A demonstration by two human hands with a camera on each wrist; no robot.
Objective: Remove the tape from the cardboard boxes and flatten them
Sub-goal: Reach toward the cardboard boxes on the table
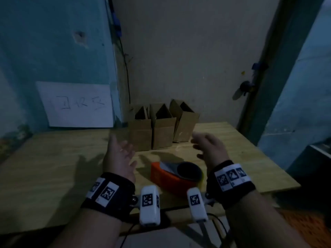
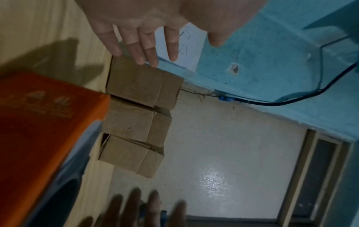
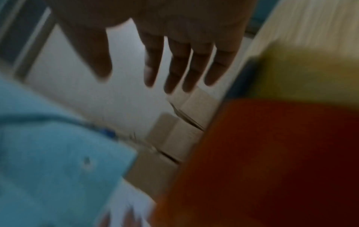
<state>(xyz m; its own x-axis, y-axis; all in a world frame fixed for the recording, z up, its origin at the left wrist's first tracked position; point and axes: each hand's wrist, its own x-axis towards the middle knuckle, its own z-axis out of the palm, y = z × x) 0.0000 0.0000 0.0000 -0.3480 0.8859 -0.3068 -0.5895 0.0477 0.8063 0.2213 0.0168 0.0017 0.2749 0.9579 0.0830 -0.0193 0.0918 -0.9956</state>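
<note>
Three small brown cardboard boxes stand in a row at the back of the wooden table point(image 1: 53, 169), flaps up: the left box point(image 1: 140, 135), the middle box point(image 1: 163, 134) and the right box point(image 1: 186, 126). In the left wrist view the same boxes point(image 2: 136, 119) lie in a line. My left hand point(image 1: 120, 156) hovers above the table just left of them, fingers spread, holding nothing. My right hand point(image 1: 208, 147) hovers to their right, fingers loose and empty. The left hand's fingers point(image 2: 143, 50) are straight, and the right hand's fingers point(image 3: 178, 67) too, though that view is blurred.
An orange box point(image 1: 170, 178) with a dark rounded object on top sits on the table between my wrists, near the front edge. A white paper sheet point(image 1: 77, 104) hangs on the blue wall at left. A cable point(image 1: 125, 65) runs down the corner behind the boxes.
</note>
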